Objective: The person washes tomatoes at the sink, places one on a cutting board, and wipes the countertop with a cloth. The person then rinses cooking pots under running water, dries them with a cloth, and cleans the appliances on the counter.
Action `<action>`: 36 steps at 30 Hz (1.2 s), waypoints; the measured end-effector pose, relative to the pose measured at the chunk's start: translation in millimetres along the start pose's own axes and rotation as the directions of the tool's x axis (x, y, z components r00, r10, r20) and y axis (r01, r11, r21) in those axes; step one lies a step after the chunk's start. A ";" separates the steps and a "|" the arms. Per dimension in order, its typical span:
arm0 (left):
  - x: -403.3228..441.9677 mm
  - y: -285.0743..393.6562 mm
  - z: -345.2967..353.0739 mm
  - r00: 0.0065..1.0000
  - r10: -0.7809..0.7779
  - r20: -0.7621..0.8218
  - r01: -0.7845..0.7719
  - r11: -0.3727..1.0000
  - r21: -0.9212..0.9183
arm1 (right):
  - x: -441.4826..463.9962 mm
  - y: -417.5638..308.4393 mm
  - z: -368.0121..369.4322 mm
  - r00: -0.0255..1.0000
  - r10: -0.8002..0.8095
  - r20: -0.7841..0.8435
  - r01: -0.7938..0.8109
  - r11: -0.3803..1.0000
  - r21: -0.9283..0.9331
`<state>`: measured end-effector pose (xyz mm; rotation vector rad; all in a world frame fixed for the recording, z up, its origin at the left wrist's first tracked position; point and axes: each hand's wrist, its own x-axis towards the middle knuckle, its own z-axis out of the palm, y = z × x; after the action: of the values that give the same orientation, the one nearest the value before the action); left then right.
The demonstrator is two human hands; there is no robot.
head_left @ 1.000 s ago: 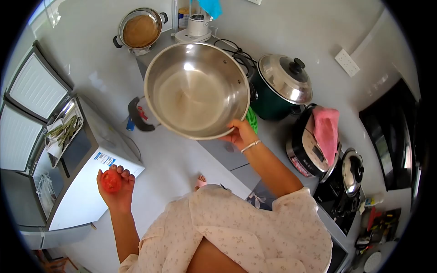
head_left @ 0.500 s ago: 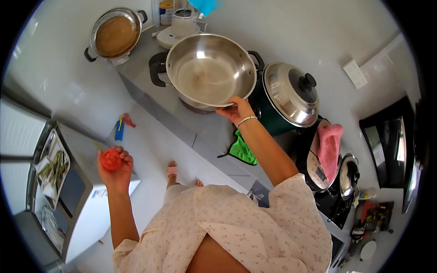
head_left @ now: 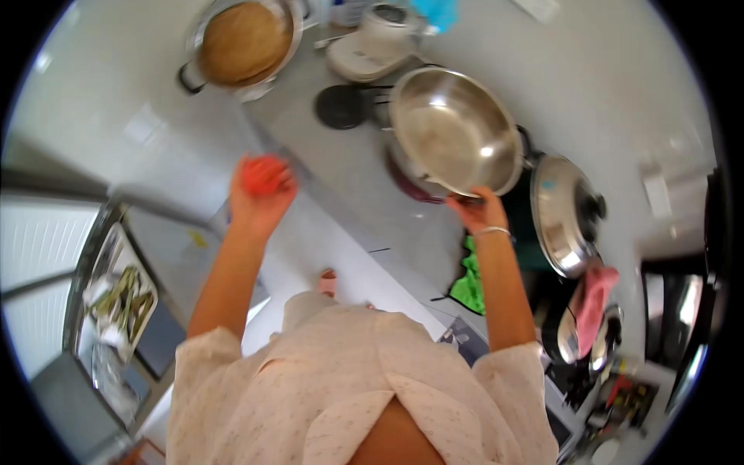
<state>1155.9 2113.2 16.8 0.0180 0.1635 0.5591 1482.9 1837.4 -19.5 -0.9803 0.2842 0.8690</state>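
My left hand [head_left: 260, 203] is closed around a red tomato [head_left: 265, 176], raised over the floor beside the counter; motion blurs it somewhat. With my right hand [head_left: 480, 209] I grip the near rim of a wide stainless steel pot [head_left: 453, 128], which looks tilted. The inside of the pot shows bare metal. Part of a round dark-red-edged thing [head_left: 411, 184] shows beneath the pot, mostly hidden. A black disc [head_left: 341, 107] lies at its left. Just right of the pot stands a dark green pot with a shiny steel lid [head_left: 562, 213].
A steel pan [head_left: 293, 39] holding something flat and brown is at the upper left. A white appliance [head_left: 380, 43] stands behind the pot. Green cloth [head_left: 469, 283] lies near my right forearm; a pink cloth [head_left: 597, 302] drapes a cooker. A tray of green vegetables [head_left: 128, 298] is at left.
The pot has tilted, uncovering part of the dark-red-edged thing below it. My left hand has risen toward the counter with the tomato. The whole view has shifted.
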 end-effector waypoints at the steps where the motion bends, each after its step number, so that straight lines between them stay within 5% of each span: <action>1: 16.1 7.4 -2.0 1.000 0.019 0.003 -0.020 0.999 0.026 | 0.5 -0.8 0.5 1.000 -0.021 0.022 0.021 1.000 0.005; 3: 42.5 15.5 16.2 0.988 0.072 -0.138 -0.067 0.997 0.041 | -4.8 0.3 1.3 0.994 -0.027 0.106 0.028 1.000 -0.003; 6: 76.4 43.8 19.1 0.985 0.148 -0.089 -0.133 0.979 0.154 | -52.9 21.8 32.3 0.995 -0.003 -0.104 -0.008 0.995 -0.102; 8: 92.7 62.3 22.4 0.975 0.207 -0.077 -0.191 0.965 0.181 | -89.7 55.6 49.7 0.999 -0.016 -0.051 0.003 0.971 -0.240; 10: 107.8 77.3 26.3 0.968 0.243 -0.053 -0.228 0.952 0.206 | -117.0 85.3 65.9 0.958 0.139 0.249 0.015 0.848 -0.529; 12: 121.7 88.0 27.5 0.949 0.311 -0.057 -0.292 0.932 0.213 | -157.4 104.6 125.1 0.775 0.261 0.575 0.213 0.750 -0.627; 14: 130.3 97.8 30.2 0.936 0.349 -0.050 -0.327 0.912 0.247 | -190.3 122.4 184.6 0.478 0.425 0.768 0.303 0.741 -0.599; 16: 136.4 105.4 35.9 0.921 0.387 -0.038 -0.362 0.888 0.284 | -226.0 141.5 234.9 0.316 0.393 0.863 0.568 0.650 -0.504; 17: 137.8 110.0 39.3 0.911 0.410 -0.052 -0.379 0.878 0.292 | -233.1 151.9 248.5 0.305 0.388 0.870 0.575 0.654 -0.493; 19: 135.5 119.2 50.3 0.892 0.449 -0.057 -0.413 0.859 0.304 | -242.3 164.6 267.8 0.181 0.459 0.870 0.777 0.476 -0.413; 23: 116.2 133.5 81.3 0.847 0.531 -0.033 -0.496 0.810 0.312 | -273.2 162.4 269.9 0.205 0.475 0.856 0.596 0.633 -0.494; 25: 109.8 141.2 85.8 0.822 0.566 -0.063 -0.531 0.802 0.274 | -295.3 148.6 266.8 -0.116 0.531 0.839 0.389 0.802 -0.454; 28: 135.0 191.3 72.7 0.774 0.618 0.138 -0.633 0.753 0.180 | -308.3 152.6 252.9 -0.388 0.485 0.784 0.196 0.874 -0.444; 34: 90.9 189.3 138.4 0.665 0.733 0.142 -0.741 0.671 0.012 | -278.3 138.7 252.5 -0.492 0.601 0.630 0.402 0.799 -0.448; 36: 91.9 193.1 149.3 0.647 0.747 0.150 -0.750 0.660 -0.050 | -264.7 133.8 251.0 -0.305 0.600 0.739 0.584 0.731 -0.353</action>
<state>1154.7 2329.7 162.2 0.1545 -0.0085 1.4007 1172.7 1942.6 189.6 -0.4529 -1.9018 1.6160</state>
